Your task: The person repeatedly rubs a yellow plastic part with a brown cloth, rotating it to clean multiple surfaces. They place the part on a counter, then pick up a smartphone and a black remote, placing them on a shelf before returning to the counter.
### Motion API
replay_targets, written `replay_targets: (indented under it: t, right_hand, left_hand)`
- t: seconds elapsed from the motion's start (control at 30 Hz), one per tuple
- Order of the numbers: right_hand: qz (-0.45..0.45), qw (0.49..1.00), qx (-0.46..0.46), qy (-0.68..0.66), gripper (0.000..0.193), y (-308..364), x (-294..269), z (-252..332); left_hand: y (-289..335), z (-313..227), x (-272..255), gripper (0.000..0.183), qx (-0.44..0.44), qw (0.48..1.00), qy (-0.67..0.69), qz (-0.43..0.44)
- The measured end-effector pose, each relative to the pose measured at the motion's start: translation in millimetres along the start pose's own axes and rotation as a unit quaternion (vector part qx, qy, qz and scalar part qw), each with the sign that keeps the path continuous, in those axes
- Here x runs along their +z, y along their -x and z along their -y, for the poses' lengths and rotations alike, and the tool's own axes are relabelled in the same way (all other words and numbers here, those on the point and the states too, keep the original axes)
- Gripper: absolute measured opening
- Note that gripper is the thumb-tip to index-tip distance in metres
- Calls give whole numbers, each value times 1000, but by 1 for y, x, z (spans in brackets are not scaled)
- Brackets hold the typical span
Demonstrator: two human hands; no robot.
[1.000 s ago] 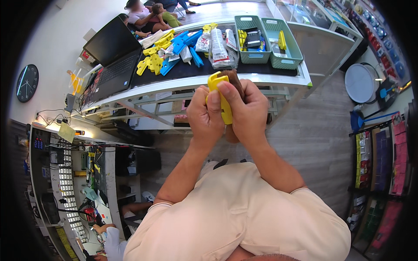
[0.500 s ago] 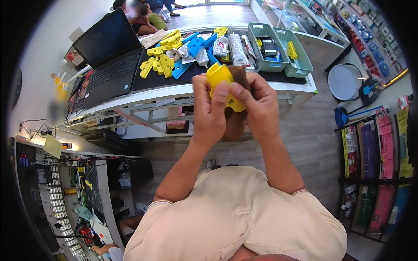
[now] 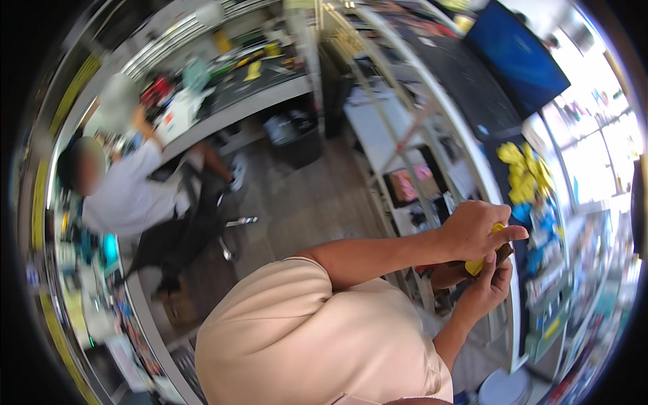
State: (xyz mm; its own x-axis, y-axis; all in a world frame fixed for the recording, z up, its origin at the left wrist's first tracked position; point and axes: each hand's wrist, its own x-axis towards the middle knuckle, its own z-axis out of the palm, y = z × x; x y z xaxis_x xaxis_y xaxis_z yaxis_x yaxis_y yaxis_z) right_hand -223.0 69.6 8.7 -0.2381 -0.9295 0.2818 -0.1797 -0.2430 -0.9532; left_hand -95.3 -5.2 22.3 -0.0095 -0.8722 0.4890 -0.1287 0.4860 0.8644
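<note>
Both my hands are together over the near edge of the white table, holding a yellow plastic clamp (image 3: 475, 267). My left hand (image 3: 476, 233) is closed on its upper part, with the thumb reaching across. My right hand (image 3: 489, 287) grips it from below, and a small brown piece like cloth or leather (image 3: 507, 253) shows at its fingertips. Fingers and blur hide much of the clamp. Beyond my hands on the table (image 3: 466, 152) lie several yellow clamps (image 3: 523, 172) and some blue ones (image 3: 523, 214), blurred.
A laptop (image 3: 516, 57) stands open on the table's far end, and a green basket (image 3: 548, 327) at its other end. To the left a person in a white shirt (image 3: 135, 199) sits at a cluttered workbench (image 3: 236, 101). A black bin (image 3: 295, 138) stands under it.
My view has swung left, bringing the seated person and workbench into sight and shifting the table to the right. My hands still hold the yellow clamp and the brown piece.
</note>
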Motion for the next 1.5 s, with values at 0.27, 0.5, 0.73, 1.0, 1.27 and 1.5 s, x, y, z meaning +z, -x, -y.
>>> replay_targets:
  t: [0.27, 0.5, 0.73, 1.0, 1.27, 1.5]
  right_hand:
    - [263, 941, 109, -183, 25, 6, 50, 4]
    - [410, 877, 144, -203, 21, 36, 44, -12]
    - [423, 825, 237, -290, 20, 83, 2, -32]
    - [421, 832, 206, -298, 16, 86, -6, -8]
    - [411, 812, 261, -321, 20, 88, 57, -20]
    - [466, 788, 290, -279, 28, 83, 162, -37]
  left_hand:
    - [52, 1, -77, 56, -4, 972, -187, -141]
    - [124, -4, -75, 46, -8, 924, -268, -271]
    - [190, -34, -36, 34, -81, 896, -324, -293]
    - [184, -52, -21, 40, -78, 884, -330, -320]
    - [190, -22, -74, 53, -194, 899, -190, -345]
    - [201, 27, -160, 51, -277, 882, -165, -344]
